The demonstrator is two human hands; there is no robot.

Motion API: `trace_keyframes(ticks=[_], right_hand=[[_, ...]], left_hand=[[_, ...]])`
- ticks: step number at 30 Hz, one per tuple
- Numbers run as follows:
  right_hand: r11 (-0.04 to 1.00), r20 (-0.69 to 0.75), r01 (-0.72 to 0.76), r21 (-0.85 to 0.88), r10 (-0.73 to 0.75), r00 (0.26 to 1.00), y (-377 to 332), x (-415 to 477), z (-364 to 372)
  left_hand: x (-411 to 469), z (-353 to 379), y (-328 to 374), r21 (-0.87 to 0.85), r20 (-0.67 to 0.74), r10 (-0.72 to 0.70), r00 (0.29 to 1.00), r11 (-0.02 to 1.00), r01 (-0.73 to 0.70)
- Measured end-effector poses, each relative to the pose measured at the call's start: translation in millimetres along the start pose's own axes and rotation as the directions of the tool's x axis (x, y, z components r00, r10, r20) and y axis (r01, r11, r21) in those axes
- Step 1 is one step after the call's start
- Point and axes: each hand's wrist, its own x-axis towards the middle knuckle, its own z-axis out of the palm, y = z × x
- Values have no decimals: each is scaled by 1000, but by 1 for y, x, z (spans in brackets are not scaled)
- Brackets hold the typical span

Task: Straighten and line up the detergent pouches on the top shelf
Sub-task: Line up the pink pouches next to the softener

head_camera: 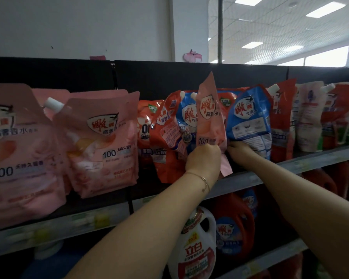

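Detergent pouches stand in a ragged row on the top shelf (250, 179). My left hand (205, 159) grips the lower part of a narrow pink pouch (210, 119), which stands edge-on and tilted, its bottom corner hanging over the shelf lip. My right hand (241, 151) holds the base of a blue pouch (250, 117) just to the right of it. Left of the pink pouch lean orange pouches (165, 137) and a blue-and-white one (187, 117), overlapping each other. Two large pink pouches (105, 143) stand at the far left.
More orange and beige pouches (308, 117) fill the shelf to the right. A black back panel (159, 77) rises behind the row. On the lower shelf stand a white detergent jug (193, 246) and orange jugs (236, 224) under my arms.
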Motion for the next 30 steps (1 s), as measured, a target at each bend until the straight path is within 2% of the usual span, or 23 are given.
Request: trace_keyframes(ticks=[2,6,8,10,12,15,17,19,22,26,30], right_hand=[[999,-45,39,14,-39,998,-4,-12,1],[928,-205,201,315,-141,969,-8,-41,4],[876,-219,315,366,-248,944,-18,-58,3],[859,-215,416,300,-364,906,-29,-74,2],[873,-234,477,102,-445,864,-38,-84,2],[911,-276,394,-122,-413,868,-48,-87,9],[918,-306,380,-114,-396,865,-56,-90,14],[923,-350,378,-75,-379,856,-61,-94,14],[919,-403,389,-66,-381,832,-66,-99,7],[875,-418,479,-67,-461,783,-81,-111,-9],[831,-369,545,112,-474,800,-96,-129,-25]], left_hand=[[-2,2,1,14,12,-9,1000,1000,8],[-8,1,2,24,20,-43,999,999,43],[-9,2,1,7,25,-80,997,997,80],[-8,4,-1,-62,68,-140,988,988,144],[-9,5,-1,-144,116,-166,979,973,182],[-15,6,-3,-236,101,-177,979,952,196],[-20,5,-9,-331,138,-172,975,920,209],[-27,4,-18,-480,228,-129,965,847,227],[-44,4,-35,-676,341,-54,939,680,285],[-54,13,-64,-846,301,-41,953,451,286],[-54,1,-68,-909,372,-65,926,178,377]])
